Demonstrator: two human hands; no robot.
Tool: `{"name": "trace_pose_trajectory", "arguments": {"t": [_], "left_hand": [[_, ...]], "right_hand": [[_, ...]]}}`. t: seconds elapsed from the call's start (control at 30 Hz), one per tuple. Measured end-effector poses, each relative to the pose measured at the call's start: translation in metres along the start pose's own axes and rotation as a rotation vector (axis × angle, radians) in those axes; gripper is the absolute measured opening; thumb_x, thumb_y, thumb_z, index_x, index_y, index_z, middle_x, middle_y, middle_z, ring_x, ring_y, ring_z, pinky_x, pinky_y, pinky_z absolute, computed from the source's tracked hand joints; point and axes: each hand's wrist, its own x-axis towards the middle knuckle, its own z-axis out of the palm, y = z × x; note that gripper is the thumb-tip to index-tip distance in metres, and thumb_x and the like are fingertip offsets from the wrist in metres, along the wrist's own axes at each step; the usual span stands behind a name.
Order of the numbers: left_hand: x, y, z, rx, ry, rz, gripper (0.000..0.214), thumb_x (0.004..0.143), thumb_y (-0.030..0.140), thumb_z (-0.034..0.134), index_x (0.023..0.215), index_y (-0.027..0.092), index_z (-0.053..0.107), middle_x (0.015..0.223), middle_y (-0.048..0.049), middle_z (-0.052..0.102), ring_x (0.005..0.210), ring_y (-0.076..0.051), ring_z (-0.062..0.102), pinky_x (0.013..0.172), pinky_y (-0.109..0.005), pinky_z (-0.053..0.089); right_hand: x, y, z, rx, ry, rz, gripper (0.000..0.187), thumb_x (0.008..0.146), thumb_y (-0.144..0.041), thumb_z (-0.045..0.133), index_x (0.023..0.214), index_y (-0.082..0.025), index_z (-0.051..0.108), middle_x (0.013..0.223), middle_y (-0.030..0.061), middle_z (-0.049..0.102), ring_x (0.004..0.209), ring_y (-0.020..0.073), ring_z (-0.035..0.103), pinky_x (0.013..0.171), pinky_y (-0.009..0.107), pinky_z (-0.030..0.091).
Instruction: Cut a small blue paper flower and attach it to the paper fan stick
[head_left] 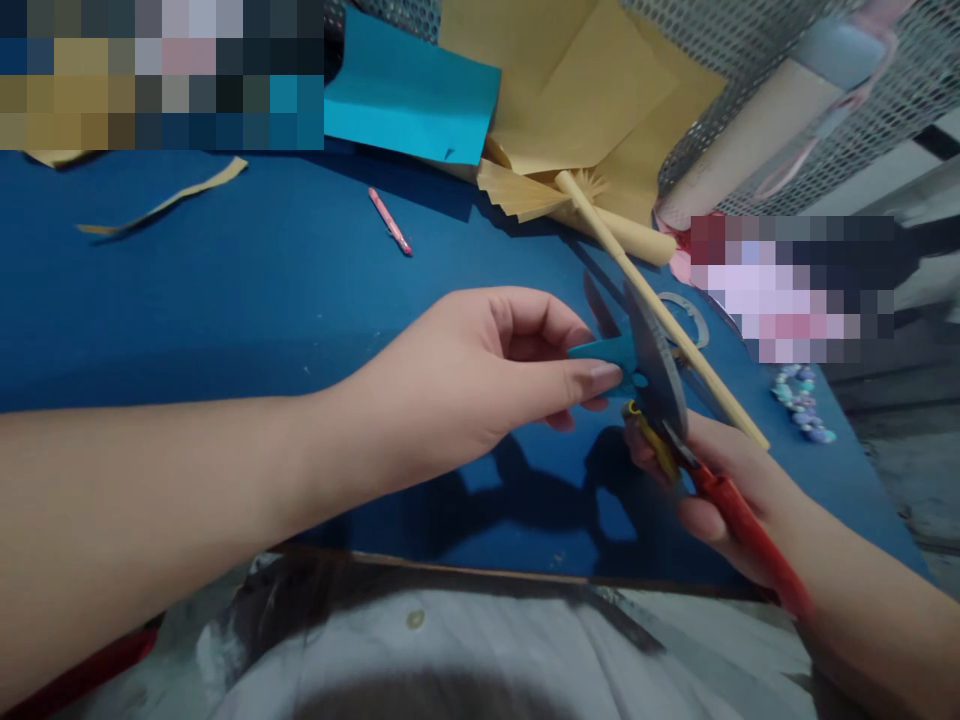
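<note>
A small piece of blue paper [619, 352] is pinched between the thumb and fingers of my left hand [517, 365], above the table. My right hand [720, 485] grips a pair of scissors [656, 365] with red and yellow on the handles. The blades are spread and stand right at the paper's right edge; whether they touch it I cannot tell. Beyond the scissors lies a long thin wooden stick [630, 265], and a clear curved ring-like piece [686, 318] is partly hidden behind it.
The table [262, 270] is blue. Along its back are a blue sheet [420, 95], tan paper [585, 80], a pleated tan fan [517, 190] and a bottle [765, 130]. A pink pen-like stick [390, 222], a tan strip [172, 205] and a beaded bracelet [802, 405] lie on it.
</note>
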Motion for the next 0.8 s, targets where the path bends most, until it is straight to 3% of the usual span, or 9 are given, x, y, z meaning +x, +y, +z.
{"name": "trace_pose_trajectory", "arguments": {"t": [0.4,0.6,0.8], "left_hand": [[-0.002,0.003,0.000,0.065,0.077,0.067,0.019,0.074,0.021,0.081,0.073,0.018,0.063,0.071,0.0037,0.064,0.061,-0.009,0.062,0.061,-0.022,0.053],[0.000,0.002,0.001,0.025,0.123,0.093,0.021,0.070,0.018,0.083,0.078,0.019,0.063,0.075,0.0039,0.065,0.062,-0.009,0.060,0.060,-0.021,0.052],[0.000,-0.002,-0.001,0.071,0.034,-0.003,0.017,0.074,0.024,0.081,0.075,0.018,0.064,0.074,0.0025,0.066,0.065,-0.009,0.062,0.064,-0.021,0.052]], "right_hand": [[-0.001,-0.001,0.000,0.022,-0.004,0.063,0.067,0.075,-0.086,0.055,0.082,-0.020,0.050,0.071,-0.0025,0.043,0.060,0.0118,0.033,0.051,0.026,0.028],[-0.001,-0.012,0.006,0.068,0.069,0.183,0.070,0.070,-0.089,0.056,0.079,-0.020,0.050,0.069,-0.0028,0.044,0.060,0.0115,0.032,0.053,0.027,0.025],[-0.002,-0.004,0.002,0.055,0.015,0.077,0.065,0.076,-0.085,0.055,0.082,-0.021,0.053,0.070,-0.0026,0.045,0.059,0.0119,0.035,0.051,0.026,0.029]]}}
